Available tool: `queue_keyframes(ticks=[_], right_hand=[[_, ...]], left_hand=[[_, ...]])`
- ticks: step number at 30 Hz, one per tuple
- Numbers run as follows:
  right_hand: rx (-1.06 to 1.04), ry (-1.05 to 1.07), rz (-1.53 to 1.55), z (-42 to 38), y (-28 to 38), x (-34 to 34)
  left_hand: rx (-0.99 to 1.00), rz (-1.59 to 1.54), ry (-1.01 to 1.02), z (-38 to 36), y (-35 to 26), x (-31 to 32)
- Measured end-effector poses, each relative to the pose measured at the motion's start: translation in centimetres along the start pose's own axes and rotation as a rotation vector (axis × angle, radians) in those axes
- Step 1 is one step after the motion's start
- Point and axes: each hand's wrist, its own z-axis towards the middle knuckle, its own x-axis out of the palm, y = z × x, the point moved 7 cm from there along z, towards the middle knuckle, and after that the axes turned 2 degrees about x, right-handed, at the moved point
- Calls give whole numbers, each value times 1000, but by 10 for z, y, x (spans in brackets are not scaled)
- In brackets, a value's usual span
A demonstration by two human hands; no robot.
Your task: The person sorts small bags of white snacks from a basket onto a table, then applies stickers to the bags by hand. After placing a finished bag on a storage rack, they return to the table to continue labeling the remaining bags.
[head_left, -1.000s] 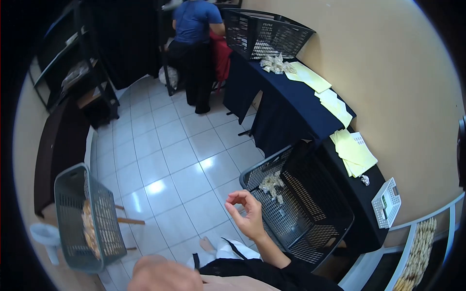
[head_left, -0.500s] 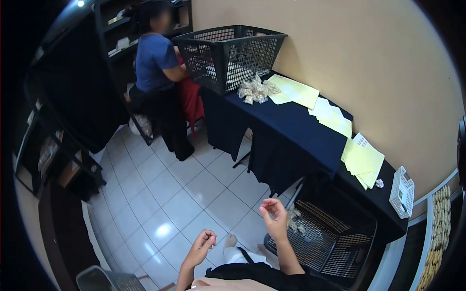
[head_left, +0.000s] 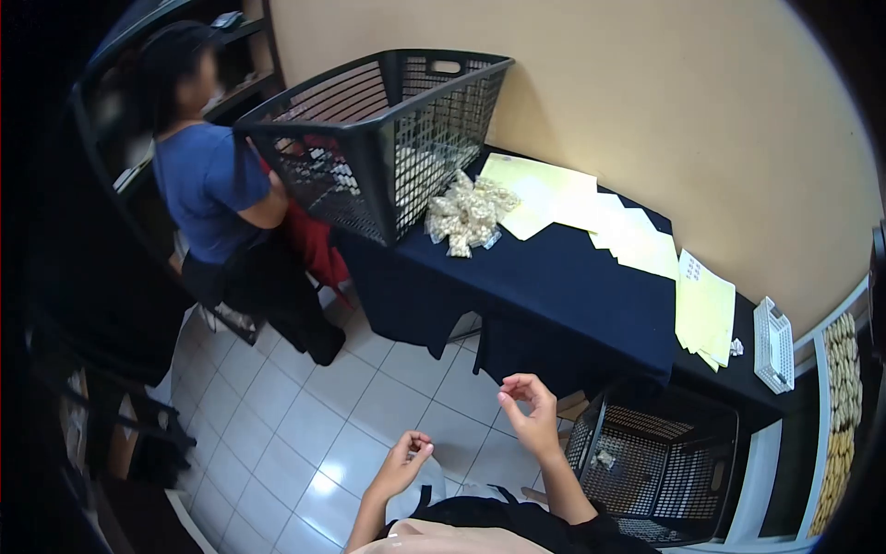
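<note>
My left hand (head_left: 402,466) is raised in front of my body above the tiled floor. Its fingers are loosely curled, a small gap shows between thumb and fingertips, and I see nothing in it. Farther right and higher, my right hand (head_left: 532,415) has its fingers bent in a C shape, thumb apart, also holding nothing. Neither hand touches anything. Nearest to the right hand is a dark crate (head_left: 660,489) on the floor, with a few pale scraps (head_left: 604,459) inside. A cluster of small clear bags with pale contents (head_left: 466,214) lies on the dark-clothed table (head_left: 563,286).
A large black crate (head_left: 369,138) stands on the table's far end. Yellow sheets (head_left: 544,189) run along the wall side towards a white basket (head_left: 773,346). A person in a blue top (head_left: 208,185) stands at the left by shelves. White tiles (head_left: 369,406) cover the floor.
My view has moved closer to the table, with the black crate now larger and further left in view. Both hands stay raised, and the left fingers have loosened slightly.
</note>
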Motion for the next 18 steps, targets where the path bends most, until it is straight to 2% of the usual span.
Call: queue_keyframes(ticks=[2, 4, 6, 11, 12, 14, 16, 18], right_hand=[[-26, -62, -22, 23, 1, -5], [-10, -110, -41, 44, 5, -9], [-15, -168, -68, 61, 5, -15], [27, -352, -32, 94, -14, -30], [29, -360, -36, 103, -19, -34], [17, -354, -49, 123, -28, -45], [12, -354, -61, 150, -32, -60], [-19, -287, -199, 180, -30, -72]], left_hand=[[43, 31, 69, 37, -19, -9], [141, 174, 60, 75, -53, -21], [147, 181, 68, 112, -76, -28], [405, 321, 71, 194, -145, -21], [405, 319, 80, 215, -153, -17], [555, 402, -14, 247, -173, -9], [574, 399, -33, 276, -187, 7], [649, 411, -56, 301, -197, 28]])
